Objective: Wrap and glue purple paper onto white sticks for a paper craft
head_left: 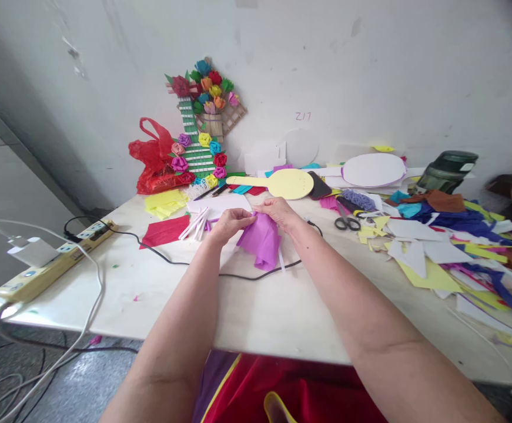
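Both of my hands are together over the middle of the table, pinching the top edge of a purple piece of crepe paper [260, 242]. My left hand [232, 224] has its fingers closed on the paper's upper left corner. Beside it, my right hand [278, 211] grips the top edge, and the rest of the sheet hangs down towards the table. A narrow white strip [281, 258] shows by its right side. To the left lie white rolled paper sticks [197, 224] and a red crepe paper piece [163, 231].
A power strip [79, 244] with a white charger [35, 252] sits at the left edge; a black cable [159, 254] crosses under my hands. Scissors [347, 223], paper scraps [432, 252] and a dark bottle [447, 170] are at right. A flower-decorated craft [199, 154] leans on the wall.
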Action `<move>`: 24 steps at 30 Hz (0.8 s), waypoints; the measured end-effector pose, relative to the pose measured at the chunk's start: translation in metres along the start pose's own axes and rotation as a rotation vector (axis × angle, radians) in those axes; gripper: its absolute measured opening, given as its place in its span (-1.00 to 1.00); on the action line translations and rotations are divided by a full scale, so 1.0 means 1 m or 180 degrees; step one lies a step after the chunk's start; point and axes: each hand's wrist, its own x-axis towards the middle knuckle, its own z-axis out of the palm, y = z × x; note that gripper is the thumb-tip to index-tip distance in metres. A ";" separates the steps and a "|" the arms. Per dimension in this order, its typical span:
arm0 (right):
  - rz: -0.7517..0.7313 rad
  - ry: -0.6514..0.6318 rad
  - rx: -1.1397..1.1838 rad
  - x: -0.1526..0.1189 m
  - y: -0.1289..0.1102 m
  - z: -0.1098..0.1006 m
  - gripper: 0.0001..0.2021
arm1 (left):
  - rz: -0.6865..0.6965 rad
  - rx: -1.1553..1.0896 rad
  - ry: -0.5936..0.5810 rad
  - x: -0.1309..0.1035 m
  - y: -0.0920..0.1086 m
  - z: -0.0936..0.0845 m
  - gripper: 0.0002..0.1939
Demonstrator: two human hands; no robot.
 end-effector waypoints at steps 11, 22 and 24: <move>-0.0160 0.0044 -0.0223 -0.001 -0.003 0.003 -0.66 | 0.0029 -0.0064 0.0105 0.000 0.003 0.001 -0.64; -0.0247 0.0012 -0.0433 -0.008 -0.010 0.003 -0.62 | 0.0068 0.0022 0.0216 0.002 0.000 0.002 -0.65; -0.0241 0.0031 -0.0514 -0.007 -0.010 0.003 -0.62 | 0.0090 0.0046 0.0198 0.002 -0.001 0.002 -0.64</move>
